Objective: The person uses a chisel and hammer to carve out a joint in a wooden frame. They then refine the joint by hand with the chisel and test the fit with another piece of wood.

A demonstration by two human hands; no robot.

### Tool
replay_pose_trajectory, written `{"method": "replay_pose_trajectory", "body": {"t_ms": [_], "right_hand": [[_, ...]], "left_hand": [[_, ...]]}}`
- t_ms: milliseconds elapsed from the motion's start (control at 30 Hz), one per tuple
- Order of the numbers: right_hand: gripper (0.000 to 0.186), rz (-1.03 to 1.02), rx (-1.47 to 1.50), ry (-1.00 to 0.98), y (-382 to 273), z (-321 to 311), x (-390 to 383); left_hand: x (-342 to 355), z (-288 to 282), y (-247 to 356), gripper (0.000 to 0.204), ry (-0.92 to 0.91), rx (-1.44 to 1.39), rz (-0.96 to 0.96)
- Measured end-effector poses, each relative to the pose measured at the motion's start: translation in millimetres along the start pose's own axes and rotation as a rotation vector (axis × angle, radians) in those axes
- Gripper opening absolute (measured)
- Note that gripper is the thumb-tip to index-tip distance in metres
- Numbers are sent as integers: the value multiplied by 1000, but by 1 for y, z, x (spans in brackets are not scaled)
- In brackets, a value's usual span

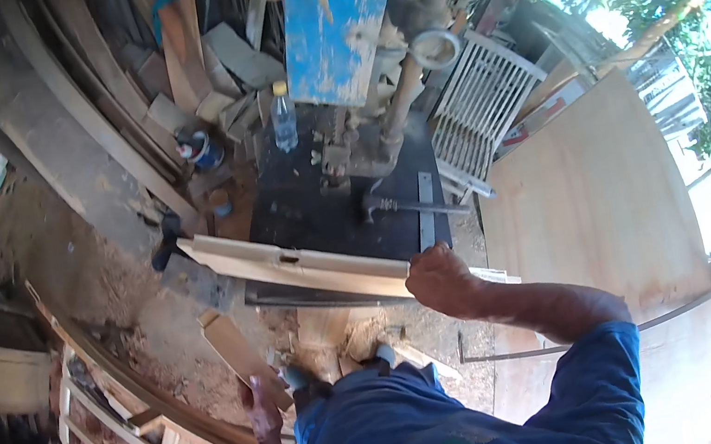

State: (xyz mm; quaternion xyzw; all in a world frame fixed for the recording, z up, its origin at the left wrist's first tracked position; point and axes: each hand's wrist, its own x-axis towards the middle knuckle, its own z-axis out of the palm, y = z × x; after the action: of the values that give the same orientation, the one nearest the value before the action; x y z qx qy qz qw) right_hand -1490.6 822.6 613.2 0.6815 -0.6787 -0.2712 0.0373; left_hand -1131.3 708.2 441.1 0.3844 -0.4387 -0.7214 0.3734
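Note:
My right hand (443,283) is closed around the right end of a long, pale wooden beam (317,271). A small dark slot shows in the beam's upper face, left of its middle. The beam lies slantwise across the near edge of a black-topped machine table (287,205). Low and left of my body, my left hand (262,409) grips a shorter flat board (233,346), which points up and away. Some of the left fingers are hidden behind this board. On the table, a metal clamp (414,207) reaches out to the right near a flat metal strip (425,210).
A clear bottle with a yellow cap (284,119) stands at the table's back left. Behind it are a blue panel (340,17) and stacked scrap wood (233,54). A large plywood sheet (584,184) fills the right; a slatted frame (485,97) leans beside it. Curved wooden strips (171,413) lie left.

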Motion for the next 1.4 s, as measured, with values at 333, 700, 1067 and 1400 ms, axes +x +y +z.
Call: {"method": "replay_pose_trajectory", "body": {"t_ms": [333, 700, 1067, 1400], "right_hand": [[12, 105, 41, 46, -10, 32, 16], [10, 53, 898, 538, -30, -92, -20], [19, 140, 1850, 435, -112, -61, 10], [19, 155, 1852, 383, -105, -56, 8]], "left_hand": [[25, -23, -7, 69, -147, 453, 365], [34, 82, 85, 84, -13, -478, 208], [34, 127, 102, 86, -110, -510, 288], [34, 132, 89, 88, -141, -480, 323]]}}
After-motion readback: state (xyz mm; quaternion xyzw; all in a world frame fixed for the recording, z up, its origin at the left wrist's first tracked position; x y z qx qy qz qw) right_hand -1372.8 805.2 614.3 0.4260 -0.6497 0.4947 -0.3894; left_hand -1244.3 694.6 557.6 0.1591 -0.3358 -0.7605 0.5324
